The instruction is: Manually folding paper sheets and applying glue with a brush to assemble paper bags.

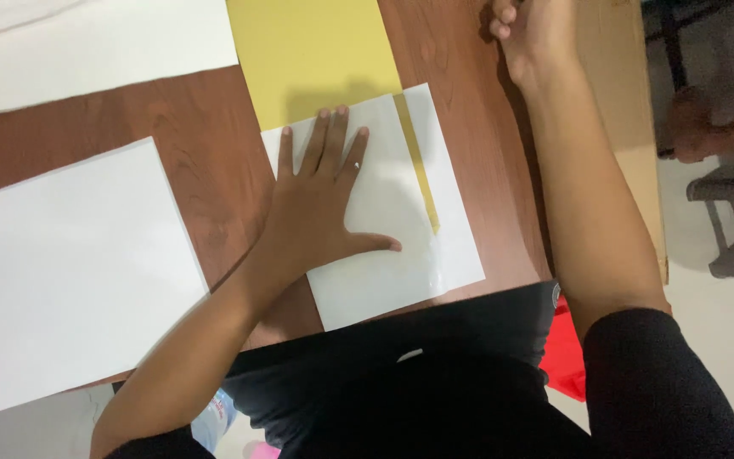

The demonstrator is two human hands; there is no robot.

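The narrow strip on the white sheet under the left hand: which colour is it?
The strip is yellow, seen best in the head view.

Left hand (320, 200) flat, palm down, fingers spread and pointing away from the body, thumb stuck out to the right. Left forearm bare, running diagonally up from lower left. Right hand (530, 30) far forward at top edge, fingers curled in, loosely closed, partly cut off. Right arm extended straight, bare forearm, dark sleeve at upper arm.

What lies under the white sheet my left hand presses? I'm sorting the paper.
A yellow sheet runs under the white sheet, showing beyond its top edge and through a narrow gap. The covered part is hidden.
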